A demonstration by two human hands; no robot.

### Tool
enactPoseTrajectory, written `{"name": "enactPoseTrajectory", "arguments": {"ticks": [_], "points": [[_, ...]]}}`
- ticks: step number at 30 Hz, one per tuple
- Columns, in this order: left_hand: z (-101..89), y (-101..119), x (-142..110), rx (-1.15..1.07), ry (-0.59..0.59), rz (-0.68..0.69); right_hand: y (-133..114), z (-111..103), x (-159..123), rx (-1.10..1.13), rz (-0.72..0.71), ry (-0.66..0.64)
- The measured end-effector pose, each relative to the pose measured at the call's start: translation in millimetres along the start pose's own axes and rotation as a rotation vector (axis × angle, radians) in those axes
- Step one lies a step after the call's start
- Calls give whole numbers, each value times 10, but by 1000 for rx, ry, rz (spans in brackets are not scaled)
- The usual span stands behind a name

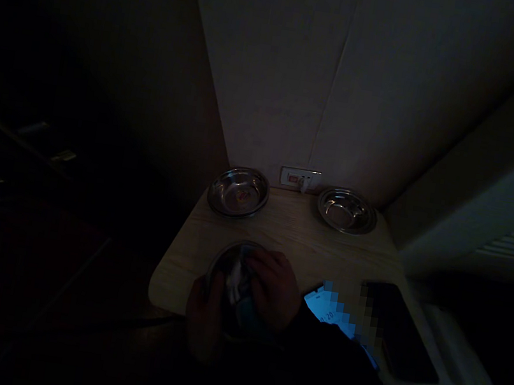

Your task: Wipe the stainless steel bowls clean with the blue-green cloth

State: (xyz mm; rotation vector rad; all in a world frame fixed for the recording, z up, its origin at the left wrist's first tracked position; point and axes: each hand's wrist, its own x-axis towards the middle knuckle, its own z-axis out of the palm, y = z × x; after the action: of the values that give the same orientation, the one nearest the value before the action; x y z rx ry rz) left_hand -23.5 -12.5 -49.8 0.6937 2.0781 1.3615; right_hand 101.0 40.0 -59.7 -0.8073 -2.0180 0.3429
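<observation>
A round metal bowl (213,263) sits at the front of a small wooden table, in very dim light. My left hand (205,320) grips its near left rim, with one finger or the thumb reaching inside. Over the right side of the bowl, my right hand (275,288) has its fingers bent onto a white and teal item (236,283), perhaps a cloth or packet; its kind is too dark to tell. The lower part of the bowl is lost in shadow.
Two shiny metal bowls stand at the back of the table (289,236): a left bowl (238,193) and a right bowl (347,211). A wall socket (300,178) with a plug is between them. A lit phone (331,310) and a dark flat device (403,333) lie to the right.
</observation>
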Motion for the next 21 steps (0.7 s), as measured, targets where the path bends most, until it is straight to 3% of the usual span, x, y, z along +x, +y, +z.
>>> {"name": "enactPoseTrajectory", "arguments": {"ticks": [4,9,21], "points": [[45,-29,32,32,10,4,33,-11,-76,46,-76,-38],[86,-51,47,37,33,-16,76,-59,-140,-11,18,-2],[78,-102,40,44,14,-32,29,-54,-182,5,-26,-16]]}}
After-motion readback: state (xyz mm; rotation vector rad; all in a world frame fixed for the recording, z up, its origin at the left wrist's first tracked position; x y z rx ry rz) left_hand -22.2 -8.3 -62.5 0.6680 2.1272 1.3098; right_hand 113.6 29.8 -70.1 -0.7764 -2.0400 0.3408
